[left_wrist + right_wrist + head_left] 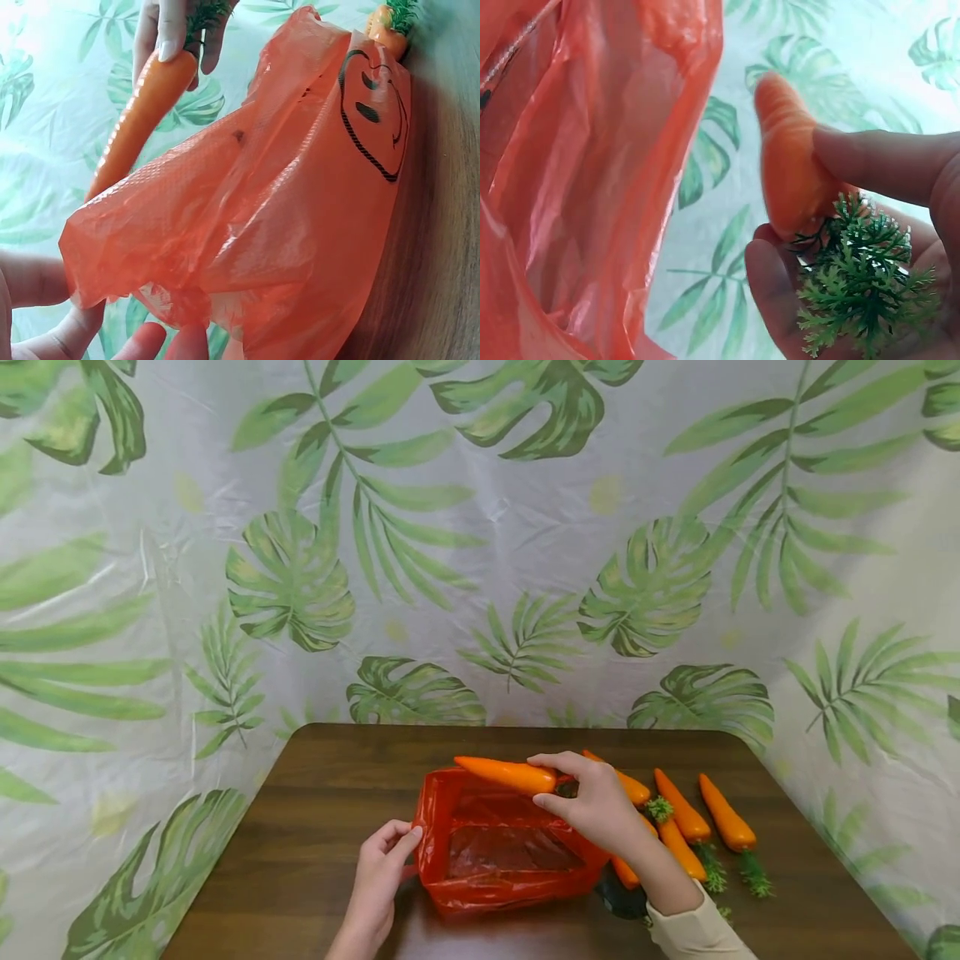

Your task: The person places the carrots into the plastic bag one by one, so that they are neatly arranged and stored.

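A red plastic bag (517,888) stands with its mouth spread on the table. At its left edge, the left hand (381,875) pinches the rim between thumb and fingers. A smiley face is printed in black on the bag's side (300,225), as the left wrist view shows. Above the far side of the opening, the right hand (603,802) grips an orange carrot (498,772) near its leafy end, tip toward the left. Green leaves (866,292) of that carrot stick out beside the palm in the right wrist view.
Several more carrots (723,814) with green tops lie on the brown wooden table (300,827), right of the bag. A dark rounded object (621,897) sits by the bag's right corner, partly hidden by the right forearm. A leaf-patterned sheet (525,543) hangs behind the table.
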Motion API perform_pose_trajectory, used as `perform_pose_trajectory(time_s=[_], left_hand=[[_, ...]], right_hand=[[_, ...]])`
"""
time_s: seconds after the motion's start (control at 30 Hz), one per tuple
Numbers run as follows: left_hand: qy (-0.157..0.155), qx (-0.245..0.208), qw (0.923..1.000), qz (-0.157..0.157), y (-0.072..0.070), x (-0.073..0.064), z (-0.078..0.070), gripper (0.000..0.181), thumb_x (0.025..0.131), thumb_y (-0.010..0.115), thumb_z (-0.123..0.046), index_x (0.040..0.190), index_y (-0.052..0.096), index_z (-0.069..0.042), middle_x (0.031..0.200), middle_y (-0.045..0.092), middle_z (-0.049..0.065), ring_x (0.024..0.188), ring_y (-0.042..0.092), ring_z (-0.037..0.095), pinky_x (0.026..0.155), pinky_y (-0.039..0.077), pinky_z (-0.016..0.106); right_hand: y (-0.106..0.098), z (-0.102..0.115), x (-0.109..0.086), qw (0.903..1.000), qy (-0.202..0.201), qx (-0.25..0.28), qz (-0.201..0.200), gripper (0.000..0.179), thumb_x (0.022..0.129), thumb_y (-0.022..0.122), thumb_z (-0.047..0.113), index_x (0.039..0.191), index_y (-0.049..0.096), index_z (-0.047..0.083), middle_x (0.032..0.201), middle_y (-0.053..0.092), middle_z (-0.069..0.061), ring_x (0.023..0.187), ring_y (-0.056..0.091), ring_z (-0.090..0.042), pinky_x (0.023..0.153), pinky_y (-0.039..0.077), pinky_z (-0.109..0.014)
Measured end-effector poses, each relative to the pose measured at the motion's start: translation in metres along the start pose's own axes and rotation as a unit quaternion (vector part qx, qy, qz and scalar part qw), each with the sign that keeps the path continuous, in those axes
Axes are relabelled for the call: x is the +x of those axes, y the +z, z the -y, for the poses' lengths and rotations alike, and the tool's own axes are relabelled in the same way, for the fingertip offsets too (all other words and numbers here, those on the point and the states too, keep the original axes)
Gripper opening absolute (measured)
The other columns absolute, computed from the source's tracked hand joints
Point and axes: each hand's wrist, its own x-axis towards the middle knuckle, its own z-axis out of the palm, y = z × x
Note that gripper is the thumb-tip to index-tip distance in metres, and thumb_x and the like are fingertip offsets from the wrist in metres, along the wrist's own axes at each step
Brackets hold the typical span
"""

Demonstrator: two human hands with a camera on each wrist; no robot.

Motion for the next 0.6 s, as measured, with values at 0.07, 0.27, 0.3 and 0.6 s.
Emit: perform_pose_trajectory(time_s=[0.07,0.27,0.3,0.6], left_hand=[[0.006,0.002,0.9999,-0.009,0.000,0.001,-0.001,0.032,0.094,0.073,-0.021,0.100,0.062,0.008,0.089,0.063,0.008,0.083,0.064,0.020,0.071,0.059,0.039],[0.021,0.000,0.9995,-0.023,0.004,0.001,-0.001,0.029,0.094,0.073,-0.019,0.098,0.064,0.008,0.093,0.065,0.010,0.084,0.064,0.020,0.072,0.059,0.037],[0.021,0.000,0.9995,-0.024,0.004,0.001,0.000,0.029,0.094,0.073,-0.019,0.099,0.064,0.008,0.093,0.066,0.010,0.084,0.064,0.020,0.072,0.059,0.037],[0.026,0.011,0.9992,-0.027,0.002,0.001,0.002,0.029,0.093,0.073,-0.018,0.099,0.064,0.009,0.097,0.067,0.011,0.086,0.065,0.020,0.074,0.058,0.037]], right_hand=[[0.002,0.000,0.001,0.9999,0.006,-0.001,0.012,0.047,0.085,0.083,0.026,0.129,0.067,0.035,0.122,0.063,0.018,0.101,0.061,-0.008,0.076,0.053,-0.035],[0.009,-0.005,0.007,0.9987,0.024,-0.006,0.044,0.047,0.085,0.083,0.021,0.129,0.068,0.029,0.128,0.062,0.015,0.115,0.060,-0.014,0.085,0.053,-0.040],[0.010,-0.006,0.008,0.9983,0.026,-0.009,0.050,0.047,0.085,0.083,0.020,0.129,0.068,0.029,0.129,0.062,0.014,0.116,0.059,-0.014,0.087,0.053,-0.041],[0.023,-0.019,0.014,0.9936,-0.005,-0.059,0.096,0.044,0.085,0.083,0.017,0.126,0.070,0.027,0.124,0.066,0.010,0.107,0.063,-0.015,0.098,0.047,-0.049]])
